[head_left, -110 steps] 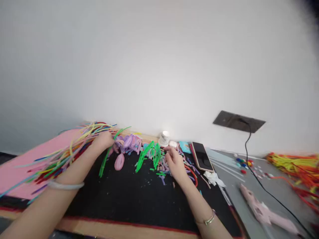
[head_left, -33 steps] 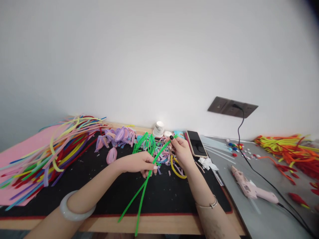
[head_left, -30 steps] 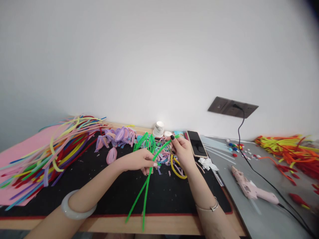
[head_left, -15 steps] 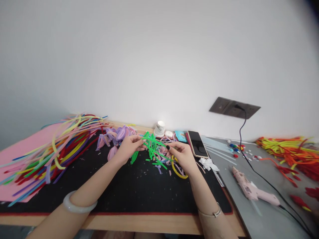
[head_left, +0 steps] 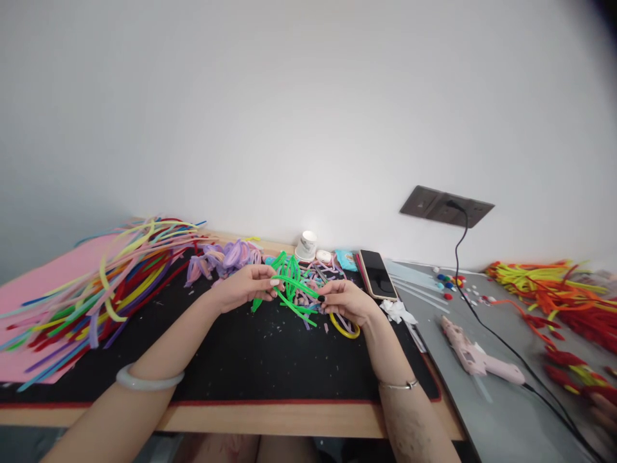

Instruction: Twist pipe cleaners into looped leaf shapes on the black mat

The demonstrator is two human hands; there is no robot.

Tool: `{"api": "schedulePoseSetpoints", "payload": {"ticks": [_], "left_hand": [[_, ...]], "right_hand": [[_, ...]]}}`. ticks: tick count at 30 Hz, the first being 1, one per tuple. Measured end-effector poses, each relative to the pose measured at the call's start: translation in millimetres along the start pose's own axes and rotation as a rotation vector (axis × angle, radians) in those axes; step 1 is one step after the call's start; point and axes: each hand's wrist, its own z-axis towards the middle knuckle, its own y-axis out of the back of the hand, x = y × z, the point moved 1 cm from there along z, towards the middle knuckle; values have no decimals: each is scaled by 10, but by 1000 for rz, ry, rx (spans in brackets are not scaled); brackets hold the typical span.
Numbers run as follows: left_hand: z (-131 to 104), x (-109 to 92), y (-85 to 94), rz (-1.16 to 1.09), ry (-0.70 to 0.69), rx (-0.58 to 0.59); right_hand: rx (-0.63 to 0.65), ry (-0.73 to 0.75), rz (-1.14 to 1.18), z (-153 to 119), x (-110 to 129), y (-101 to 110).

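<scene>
Between my two hands a green pipe cleaner (head_left: 297,286) is stretched above the black mat. My left hand (head_left: 248,286) pinches its left end between thumb and fingers. At the other end, my right hand (head_left: 344,299) is closed on it with thumb and forefinger. Behind and below lie more green pipe cleaners (head_left: 290,265), some bent into loops, on a heap of pastel cut pieces. A yellow ring (head_left: 348,333) rests beside my right hand. Bundled purple and pink pipe cleaners (head_left: 234,255) sit beyond my left hand.
A heap of coloured pipe cleaners (head_left: 139,283) covers a pink sheet (head_left: 29,299) at left. A paper cup (head_left: 307,244) and a phone (head_left: 379,274) stand along the back. At right lie a pink glue gun (head_left: 479,360), its cord, pompoms and red-orange pipe cleaners (head_left: 578,302). Part of another person's hand (head_left: 605,411) shows.
Both hands have come slightly lower, the left one also shifting left, with the green pipe cleaner still held between them. Another person's hand has appeared at the right edge near red pieces.
</scene>
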Motion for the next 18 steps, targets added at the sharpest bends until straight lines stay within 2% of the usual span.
{"api": "schedulePoseSetpoints", "payload": {"ticks": [8, 12, 15, 18], "left_hand": [[-34, 52, 34, -102, 67, 193], [-54, 51, 28, -66, 102, 300], [-65, 32, 30, -37, 75, 324], [-63, 9, 53, -49, -12, 295]], "right_hand": [[80, 19, -82, -28, 9, 10], [113, 45, -144, -26, 10, 14], [102, 67, -221, -41, 23, 0], [63, 124, -260, -63, 46, -48]]}}
